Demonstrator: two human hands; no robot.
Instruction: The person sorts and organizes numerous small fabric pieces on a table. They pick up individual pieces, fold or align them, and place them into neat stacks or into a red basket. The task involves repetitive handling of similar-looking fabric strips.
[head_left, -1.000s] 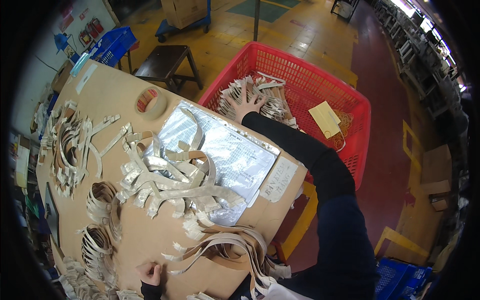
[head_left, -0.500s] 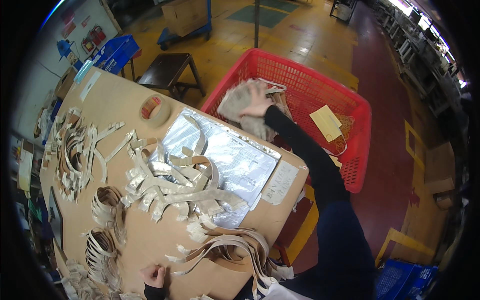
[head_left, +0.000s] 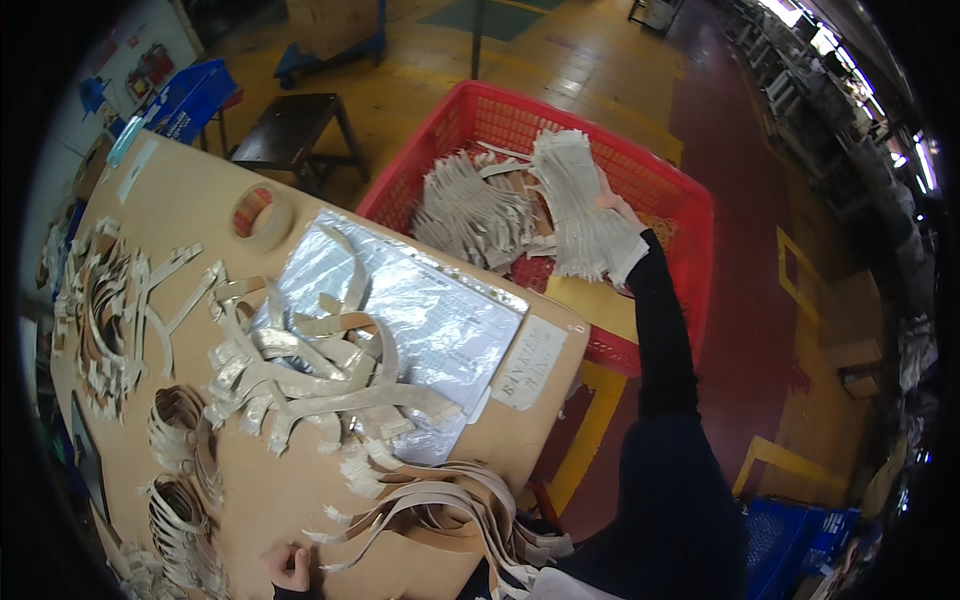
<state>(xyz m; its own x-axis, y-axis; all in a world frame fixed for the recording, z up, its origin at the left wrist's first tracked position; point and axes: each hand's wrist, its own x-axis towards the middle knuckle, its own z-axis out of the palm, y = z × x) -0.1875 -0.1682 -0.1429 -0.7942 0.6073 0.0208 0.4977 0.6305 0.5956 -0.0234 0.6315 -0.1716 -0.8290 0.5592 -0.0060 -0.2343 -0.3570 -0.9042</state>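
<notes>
Over the red plastic basket [head_left: 470, 100], my right hand [head_left: 622, 208] grips the right edge of a flat bundle of pale grey strips [head_left: 580, 205]. Another heap of similar strips [head_left: 470, 210] lies in the basket, left of that bundle. My left hand [head_left: 288, 567] rests curled into a fist on the brown table [head_left: 270, 480], with nothing visible in it. Just right of this fist, long bent strips with tan undersides [head_left: 450, 500] lie in a curved stack. Loose silvery strips [head_left: 320, 370] are tangled over a plastic-covered paper sheet [head_left: 430, 320].
Coiled strip bundles [head_left: 175, 430] and a strip pile [head_left: 105, 310] occupy the table's left side. A tape roll [head_left: 262, 215] sits near its far edge. Beyond stands a dark stool [head_left: 290, 130]. A yellow card [head_left: 595, 305] lies in the basket. Blue crates [head_left: 790, 550] are at lower right.
My right hand has moved right across the basket, now gripping a bundle of strips instead of reaching over the heap on the left. My left hand stays curled on the table.
</notes>
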